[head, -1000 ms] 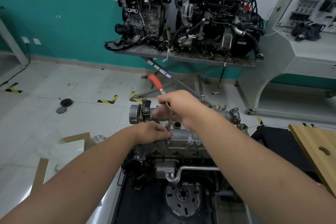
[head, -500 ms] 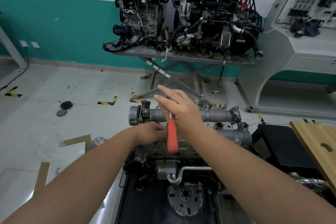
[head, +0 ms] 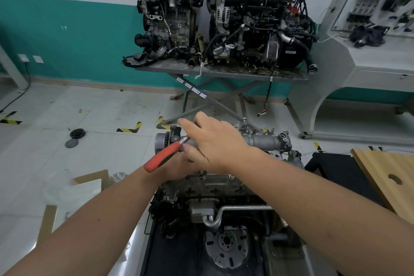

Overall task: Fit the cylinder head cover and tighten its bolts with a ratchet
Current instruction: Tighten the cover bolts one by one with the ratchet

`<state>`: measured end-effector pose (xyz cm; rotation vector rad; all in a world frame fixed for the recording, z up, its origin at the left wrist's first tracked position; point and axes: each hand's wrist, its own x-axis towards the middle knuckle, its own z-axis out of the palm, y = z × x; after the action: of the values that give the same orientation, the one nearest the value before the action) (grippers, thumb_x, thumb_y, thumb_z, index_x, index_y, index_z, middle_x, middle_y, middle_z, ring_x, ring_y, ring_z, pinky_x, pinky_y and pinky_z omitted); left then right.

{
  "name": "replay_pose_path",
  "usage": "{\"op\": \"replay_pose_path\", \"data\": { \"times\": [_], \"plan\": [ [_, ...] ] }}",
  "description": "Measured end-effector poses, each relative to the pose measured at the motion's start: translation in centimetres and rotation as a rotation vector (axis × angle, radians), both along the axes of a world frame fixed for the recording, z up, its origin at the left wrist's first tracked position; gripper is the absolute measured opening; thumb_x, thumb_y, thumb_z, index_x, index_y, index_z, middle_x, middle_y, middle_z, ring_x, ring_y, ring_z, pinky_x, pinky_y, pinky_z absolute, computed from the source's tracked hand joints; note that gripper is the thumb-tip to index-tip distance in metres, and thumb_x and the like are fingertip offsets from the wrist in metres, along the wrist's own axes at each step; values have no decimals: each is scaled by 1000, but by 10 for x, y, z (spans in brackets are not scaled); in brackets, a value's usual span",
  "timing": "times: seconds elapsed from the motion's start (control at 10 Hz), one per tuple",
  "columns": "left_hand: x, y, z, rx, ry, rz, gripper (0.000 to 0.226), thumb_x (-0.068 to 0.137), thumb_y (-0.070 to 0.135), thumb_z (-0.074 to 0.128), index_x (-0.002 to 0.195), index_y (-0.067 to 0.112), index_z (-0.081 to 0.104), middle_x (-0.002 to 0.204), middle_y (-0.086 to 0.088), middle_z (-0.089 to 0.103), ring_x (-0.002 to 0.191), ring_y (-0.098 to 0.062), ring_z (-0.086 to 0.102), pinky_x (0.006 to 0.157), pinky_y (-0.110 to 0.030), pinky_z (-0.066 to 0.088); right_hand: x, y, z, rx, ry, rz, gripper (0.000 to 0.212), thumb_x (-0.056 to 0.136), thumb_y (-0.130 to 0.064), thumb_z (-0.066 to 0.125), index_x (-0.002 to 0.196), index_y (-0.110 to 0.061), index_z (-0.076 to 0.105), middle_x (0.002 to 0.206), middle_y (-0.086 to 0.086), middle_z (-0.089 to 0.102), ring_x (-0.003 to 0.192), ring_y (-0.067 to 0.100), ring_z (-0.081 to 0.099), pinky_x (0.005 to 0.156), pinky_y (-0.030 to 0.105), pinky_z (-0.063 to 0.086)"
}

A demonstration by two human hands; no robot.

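A: On the near stand, what is present, largest first?

B: The engine [head: 215, 188], cover [head: 259, 141] seated on top along its far side. Above it, the right hand [head: 215, 143], fingers mostly extended, thumb and fingers pinching the ratchet [head: 164, 155] near its head; the red handle points left and toward the viewer. The left hand [head: 179, 166] lies beneath, largely hidden; I cannot tell whether it is clenched or released. One bolt [head: 202, 172] stands proud on the near edge.

A: Step in hand?

B: Tightening, in my judgement. The cover appears fitted; the ratchet is being spun on a fastener hidden under the hands.

A: Next move?

B: Likely a return swing of the handle, socket kept square on the bolt, then on to the remaining bolts. The proud one looks unfinished.

A: Surface and room?

B: Pale tiled floor [head: 100, 114] with hazard tape marks, cardboard at left, two discs lying loose. Two further engines on a steel table [head: 224, 71] against a teal-and-white wall. A wooden board [head: 389, 177] at right.
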<state>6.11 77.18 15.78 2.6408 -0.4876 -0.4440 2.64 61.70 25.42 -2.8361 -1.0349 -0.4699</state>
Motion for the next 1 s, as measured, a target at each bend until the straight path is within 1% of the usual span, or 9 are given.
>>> {"op": "replay_pose_path", "data": {
  "times": [0.1,0.3,0.4,0.5,0.6,0.7,0.8,0.9,1.0],
  "plan": [
    [3,-1,0,-92,179,-4,43,102,36,52,136,10,57,143,-15,54,123,-26,51,102,-33,35,2,-2,2,-30,30,-25,57,95,-54,18,140,-25,39,105,4,49,75,21,43,61,32,30],
    [0,2,-1,-172,308,59,74,70,86,51,109,26,69,114,-4,68,109,-22,62,101,-38,45,3,13,16,127,228,-196,34,106,-40,31,109,-19,59,90,0,58,81,24,58,59,34,36],
    [-4,0,0,-194,309,75,58,64,88,52,73,33,68,80,1,59,79,-20,56,82,-37,44,2,19,25,545,668,-261,28,104,-28,42,89,-13,60,79,5,69,74,26,67,64,39,54],
    [-2,3,-4,-211,314,60,52,66,87,52,70,38,67,74,10,57,74,-13,52,79,-36,44,-1,22,24,1153,1204,-251,20,101,-12,49,83,-8,58,68,5,68,67,23,68,71,33,58],
    [-3,4,-1,-181,316,24,41,80,77,55,95,43,73,94,12,71,93,-8,63,94,-37,49,0,23,11,1596,1337,-220,30,96,-5,55,69,-10,66,65,2,66,77,21,64,67,24,51],
    [-5,2,3,-156,306,44,44,88,73,50,108,40,71,102,6,73,99,-12,65,96,-38,49,4,19,-2,1972,1210,-297,24,93,-11,65,72,-18,55,65,-1,65,73,16,63,55,22,47],
    [-7,1,7,-168,317,49,46,88,74,48,107,39,71,101,9,72,99,-12,65,99,-43,49,3,14,-21,1729,848,-360,15,94,-30,66,79,-28,62,74,-8,68,68,5,63,56,22,50],
    [-6,2,6,-183,322,44,58,80,82,46,106,37,71,103,6,72,101,-15,66,101,-46,48,-2,12,-34,1314,392,-214,19,97,-38,53,108,-42,69,118,-8,64,101,-7,59,83,11,48],
    [-7,2,6,-201,320,36,44,80,76,51,97,43,73,102,2,74,102,-21,67,100,-45,48,8,6,-44,866,-102,-37,28,98,-23,56,121,-13,70,133,8,61,118,21,58,95,32,50]
  ]
}}
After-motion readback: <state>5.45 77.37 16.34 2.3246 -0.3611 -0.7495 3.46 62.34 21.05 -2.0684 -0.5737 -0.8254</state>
